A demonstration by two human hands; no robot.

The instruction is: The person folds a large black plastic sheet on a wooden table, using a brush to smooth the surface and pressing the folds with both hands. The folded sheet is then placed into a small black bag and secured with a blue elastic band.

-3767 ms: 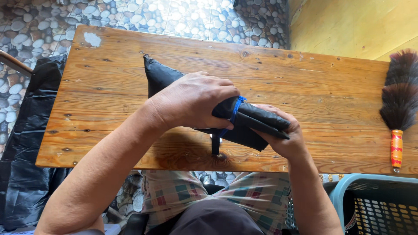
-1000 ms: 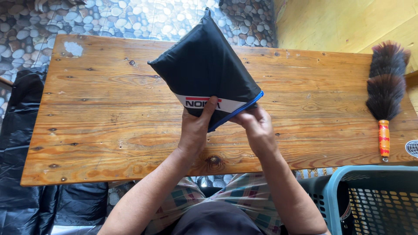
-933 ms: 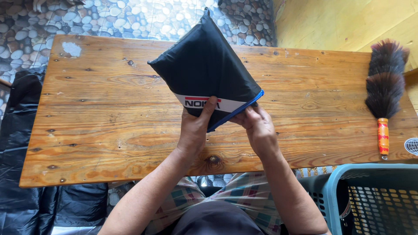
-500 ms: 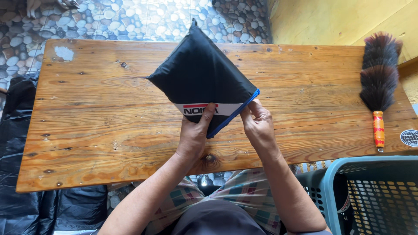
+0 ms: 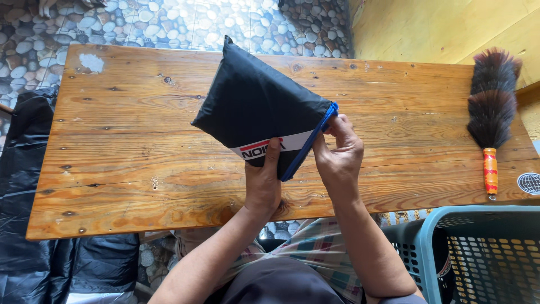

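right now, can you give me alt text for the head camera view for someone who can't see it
Two bare hands hold a black zip pouch with blue edging over a wooden table: the left hand grips its lower edge, the right hand pinches the blue zip end. A feather duster lies at the table's right end, above a teal plastic basket.

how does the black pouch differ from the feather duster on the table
The black pouch is flat, smooth fabric with a blue edge; the feather duster is a fluffy dark plume on a thin orange handle. The pouch is gripped by the left hand and right hand; the duster lies untouched at the right end. Both are mostly dark and rest over the wooden table.
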